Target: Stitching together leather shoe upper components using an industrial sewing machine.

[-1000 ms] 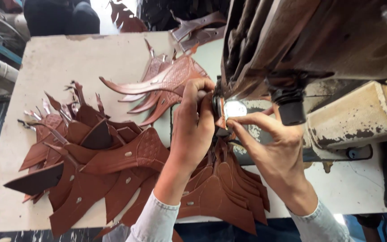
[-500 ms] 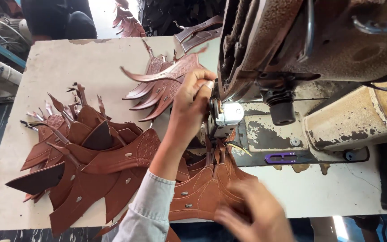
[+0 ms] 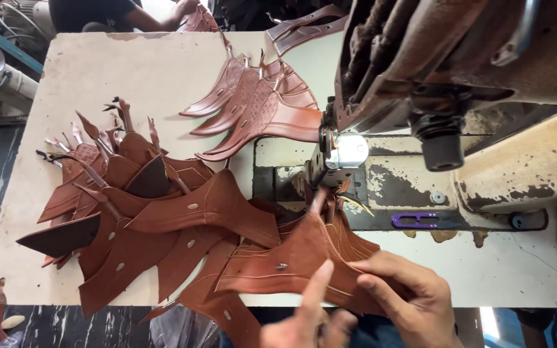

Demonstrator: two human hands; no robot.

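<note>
1. Two bare hands work at the near edge of a cream worktable [image 3: 130,71], just in front of an industrial sewing machine [image 3: 459,71].
2. Right hand [image 3: 414,299]: it lies flat on a brown leather piece [image 3: 291,261], fingers pressed close together and stretched leftward along the leather's near edge.
3. Left hand [image 3: 307,322]: it shows only partly at the bottom edge; one finger points up and touches the same leather piece, while the others curl loosely. Whether it pinches anything, I cannot tell.
4. That leather piece, stitched in pale lines and dotted with small metal studs, lies on the table's front edge, its narrow tip reaching up to the presser foot [image 3: 330,171] of the machine.
5. Left of it, a heap of cut leather pieces [image 3: 136,219] overlaps across the table, some showing dark undersides.
6. Behind the needle area, a fan of sewn leather pieces [image 3: 259,109] spreads toward the far edge.
7. Another person's hand [image 3: 182,9] rests on leather at the far side, well apart from the two hands.
</note>
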